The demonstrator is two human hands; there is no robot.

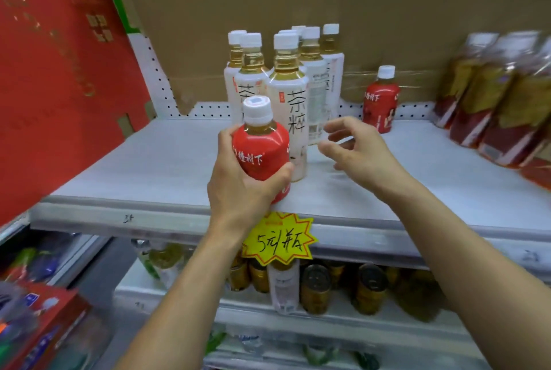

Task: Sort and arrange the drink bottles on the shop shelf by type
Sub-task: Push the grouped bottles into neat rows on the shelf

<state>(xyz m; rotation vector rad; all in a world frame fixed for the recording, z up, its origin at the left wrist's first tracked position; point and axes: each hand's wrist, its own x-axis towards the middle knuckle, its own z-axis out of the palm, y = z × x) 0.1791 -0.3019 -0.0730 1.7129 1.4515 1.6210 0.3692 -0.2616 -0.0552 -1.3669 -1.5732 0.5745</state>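
Far left: red carton, standing at the shelf's left end, no part of the sort. Shelf: pale board, pegboard at the back. Left grip: wrapped round the belly of a red-label bottle, thumb across its near right side. The bottle is upright, cap up, long axis vertical. Its base is hidden behind the hand at the shelf's front edge, so whether it rests on the board or is lifted cannot be told. Directly behind it: white-label bottles, a tight upright cluster, the front one just beside the held bottle. Right grip: released, fingers spread and loosely curved, holding nothing, hovering over the shelf to the right of the cluster. Back right: second red-label bottle, upright, alone near the rear wall. Far right: wrapped bottle pack, blurred. Judgement: the held bottle's match lies to the right and rearward of the left grip, beyond the white cluster. The right grip is the nearer to it, so placement likely runs rightward, bottle vertical, skirting the cluster.
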